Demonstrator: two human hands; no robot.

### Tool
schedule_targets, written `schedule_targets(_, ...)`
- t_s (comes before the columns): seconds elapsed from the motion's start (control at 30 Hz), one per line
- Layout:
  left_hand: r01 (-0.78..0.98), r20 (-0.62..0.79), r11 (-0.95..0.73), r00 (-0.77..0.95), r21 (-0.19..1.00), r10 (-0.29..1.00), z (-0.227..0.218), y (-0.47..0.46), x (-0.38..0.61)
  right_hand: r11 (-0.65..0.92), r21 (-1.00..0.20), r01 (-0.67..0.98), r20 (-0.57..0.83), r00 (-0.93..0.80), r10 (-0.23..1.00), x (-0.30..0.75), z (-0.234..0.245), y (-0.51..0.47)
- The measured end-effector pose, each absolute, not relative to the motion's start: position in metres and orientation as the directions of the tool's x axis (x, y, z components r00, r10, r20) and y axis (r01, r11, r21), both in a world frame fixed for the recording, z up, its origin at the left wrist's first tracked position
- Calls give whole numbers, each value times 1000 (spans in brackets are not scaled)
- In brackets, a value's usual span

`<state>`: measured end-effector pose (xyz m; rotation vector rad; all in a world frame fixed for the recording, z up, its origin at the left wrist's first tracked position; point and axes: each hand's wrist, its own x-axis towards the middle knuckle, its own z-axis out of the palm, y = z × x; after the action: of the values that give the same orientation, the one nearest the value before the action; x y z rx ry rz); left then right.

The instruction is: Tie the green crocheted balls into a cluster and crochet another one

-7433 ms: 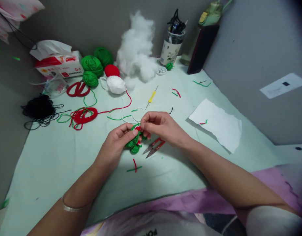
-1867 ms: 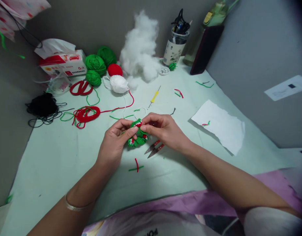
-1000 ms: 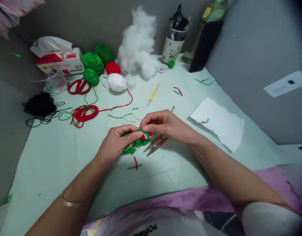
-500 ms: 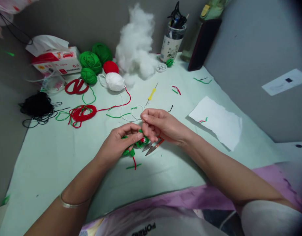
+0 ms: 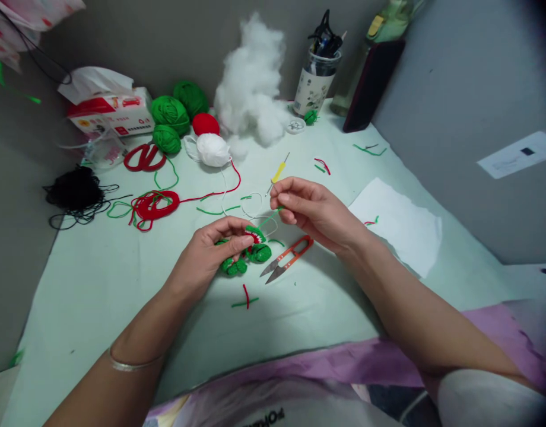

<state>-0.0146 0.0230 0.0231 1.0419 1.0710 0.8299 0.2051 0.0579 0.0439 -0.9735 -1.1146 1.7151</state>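
Pinched in my left hand [image 5: 217,246] is a small crocheted piece [image 5: 259,253], green with red and white parts; my fingers hide some of it. From it a green yarn strand [image 5: 267,222] runs up to my right hand [image 5: 306,207], whose thumb and fingers are closed on its end. Whether a needle is also in those fingers I cannot make out. Orange-handled thread snips [image 5: 293,256] lie on the table just below my right hand. A yellow-handled crochet hook [image 5: 279,172] lies beyond it. Short red and green yarn scraps [image 5: 245,298] lie nearer to me.
Green yarn balls [image 5: 170,114], a red ball [image 5: 206,124], a white ball [image 5: 213,149], red scissors [image 5: 145,157] and a tissue box [image 5: 133,112] stand at the back left. Black yarn [image 5: 75,188] lies far left. White stuffing [image 5: 253,83] and a pen cup [image 5: 316,83] are behind; paper [image 5: 402,225] lies right.
My right hand has moved away from the crocheted piece, up and to the right, drawing the green strand out between them. The snips are now uncovered. The view has shifted slightly.
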Motion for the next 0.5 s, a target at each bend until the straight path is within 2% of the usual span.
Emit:
schedule_targets(0.13, -88, -213, 232, 185, 969, 959, 24, 25, -17, 11, -1000, -12, 15, -319, 948, 201, 47, 51)
schedule_targets(0.27, -95, -169, 183, 141, 978, 976, 24, 26, -18, 241, -946, 216, 154, -356, 922, 196, 51, 42)
schedule_targets(0.37, -80, -161, 173, 136, 982, 977, 24, 26, -19, 319, -899, 299, 185, -399, 898, 196, 51, 39)
schedule_targets(0.5, -61, -150, 159, 130, 985, 980, 23, 26, -19, 338, -881, 331, 178, -429, 885, 198, 52, 38)
